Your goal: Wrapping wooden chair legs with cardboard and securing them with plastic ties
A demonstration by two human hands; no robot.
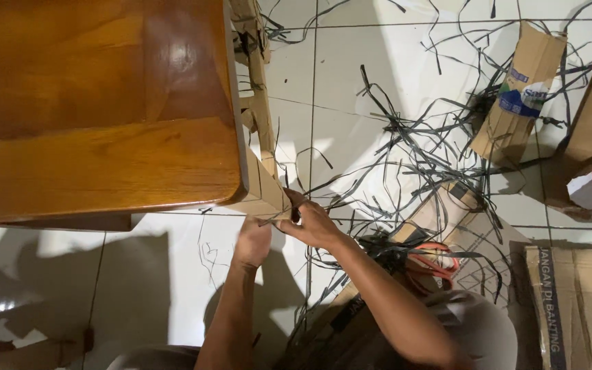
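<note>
— White tiled floor (pixel 351 89) fills the background, strewn with thin black plastic strapping strips (pixel 412 147). How many strips?

— Too tangled to count. One glossy brown wooden table (pixel 104 109) takes the upper left, cut off by the frame's top and left edges.

— And the hands?

— Two. Both meet at the folded brown cardboard strip (pixel 263 185) wrapped against the table's corner edge. The left hand (pixel 253 241) is under the cardboard's lower end, fingers curled up out of sight, so I cannot tell its grip. The right hand (pixel 312 223) pinches the same end, fingers closed narrow on it, with something dark between them that's hard to make out.

— Other cardboard?

— At least four flattened brown cardboard boxes (pixel 519 92) at the right, some cut by the edge. One orange object (pixel 433 264) lies half buried under strips.
</note>
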